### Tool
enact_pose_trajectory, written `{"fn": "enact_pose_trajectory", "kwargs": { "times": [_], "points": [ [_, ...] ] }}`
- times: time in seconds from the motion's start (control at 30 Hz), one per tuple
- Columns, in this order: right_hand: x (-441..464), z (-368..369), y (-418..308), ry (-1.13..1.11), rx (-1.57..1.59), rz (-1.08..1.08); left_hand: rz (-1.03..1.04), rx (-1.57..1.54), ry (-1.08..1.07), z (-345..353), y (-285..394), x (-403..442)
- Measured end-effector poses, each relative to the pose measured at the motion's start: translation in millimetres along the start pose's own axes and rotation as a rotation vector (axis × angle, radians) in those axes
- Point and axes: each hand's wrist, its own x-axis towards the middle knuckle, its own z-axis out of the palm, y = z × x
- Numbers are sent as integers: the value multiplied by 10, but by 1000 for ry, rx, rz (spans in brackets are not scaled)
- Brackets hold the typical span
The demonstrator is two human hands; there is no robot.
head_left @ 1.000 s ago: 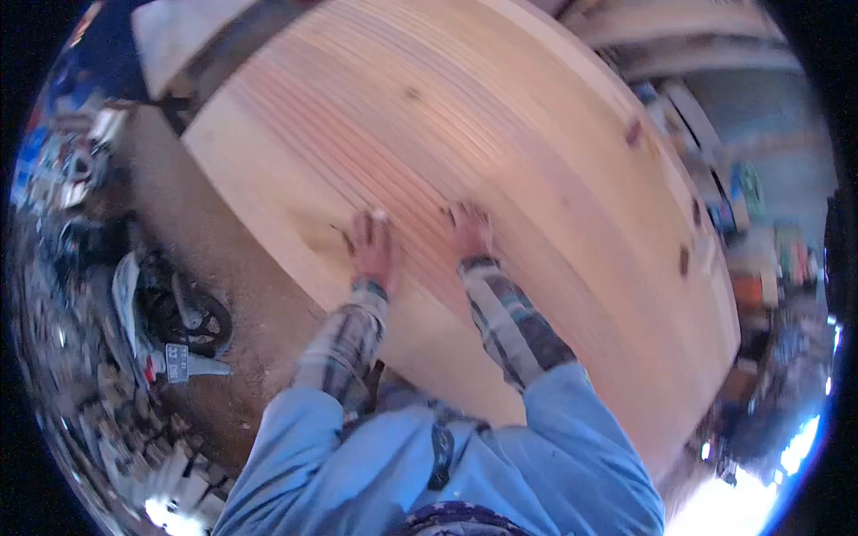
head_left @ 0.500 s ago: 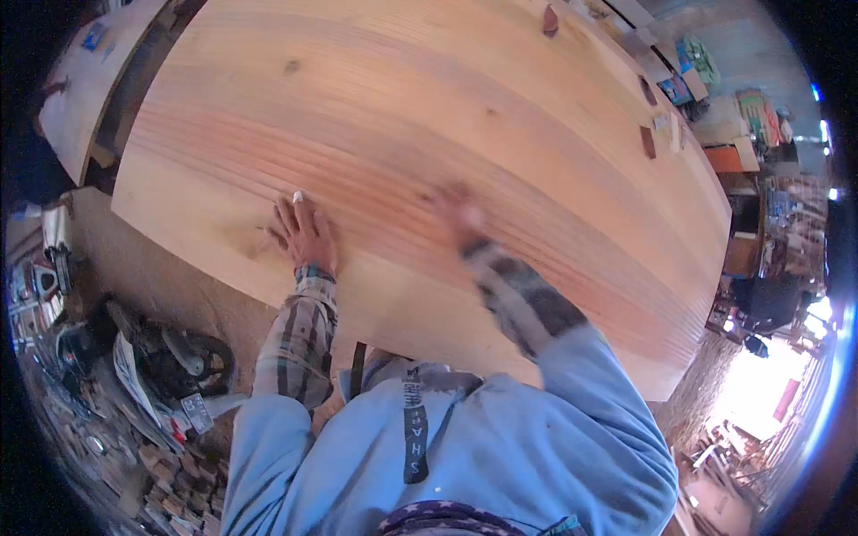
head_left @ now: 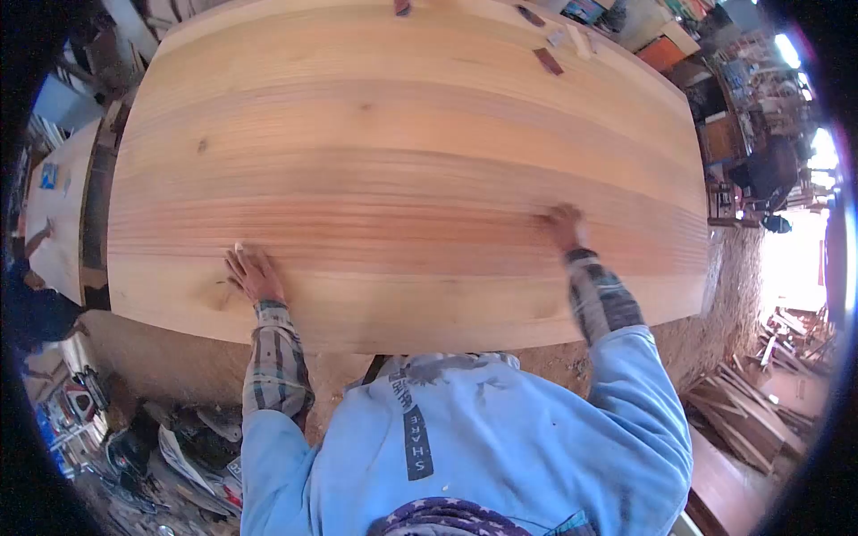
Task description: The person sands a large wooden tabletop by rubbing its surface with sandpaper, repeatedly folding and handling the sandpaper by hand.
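Observation:
A large pale wooden panel (head_left: pixel 357 188) with pinkish grain stripes and small knots fills the middle of the view. Near its front left edge my left hand (head_left: pixel 256 275) rests flat on the wood, fingers spread, a white wrap on one fingertip. My right hand (head_left: pixel 565 227) is on the right part of the panel over the reddish band. Motion smears its fingers, so whether anything is under them is hidden. Toward the far edge lie a dark red sandpaper-like piece (head_left: pixel 548 61), another reddish piece (head_left: pixel 402 7) and a dark strip (head_left: pixel 530 15).
On the left, a second pale board (head_left: pixel 67 210) carries a small blue item (head_left: pixel 48 176), and a person in dark clothing (head_left: pixel 40 308) reaches over it. A motorcycle (head_left: pixel 192 456) stands at lower left. Wood offcuts (head_left: pixel 746 406) are piled at lower right. Cluttered shelving (head_left: pixel 724 134) lines the right.
My right hand has swept rightward along the panel, away from my left hand, which stays flat near the front left. The view has turned, so the panel now appears more level.

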Motion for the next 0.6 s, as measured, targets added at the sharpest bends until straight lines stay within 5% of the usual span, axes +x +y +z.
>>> {"fn": "enact_pose_trajectory", "kwargs": {
  "times": [0.03, 0.1, 0.13, 0.2, 0.3, 0.43, 0.5, 0.53, 0.57, 0.6],
  "points": [
    [-147, -294, 371, -96, 121, 273, 16, -4, 9, 20, 105, -113],
    [-325, -434, 581, -75, 81, 339, 445, -329, 113, 111, 490, -407],
    [-420, -515, 688, -71, 34, 389, 499, -537, -29, 197, 821, -653],
    [-397, -746, -70, 103, 478, 440, 571, -951, -547, 245, 1583, -1279],
    [-428, -929, -1088, 104, 686, 167, 294, -1428, -1060, -280, 2866, -2125],
    [-738, -1239, -1547, 274, 914, 133, -4, -1605, -901, -221, 3465, -2541],
    [-928, -1370, -1243, 55, 1303, 86, -224, -1570, -1235, -548, 3500, -2290],
    [-1083, -1299, -923, -85, 1139, 14, -61, -1514, -1061, -296, 3474, -2285],
    [-1250, -1083, -653, 26, 1257, 117, -45, -1509, -1051, -316, 3504, -2148],
    [-1359, -807, -348, 2, 1863, 459, 317, -1124, -830, -333, 3553, -1971]
  ]
}}
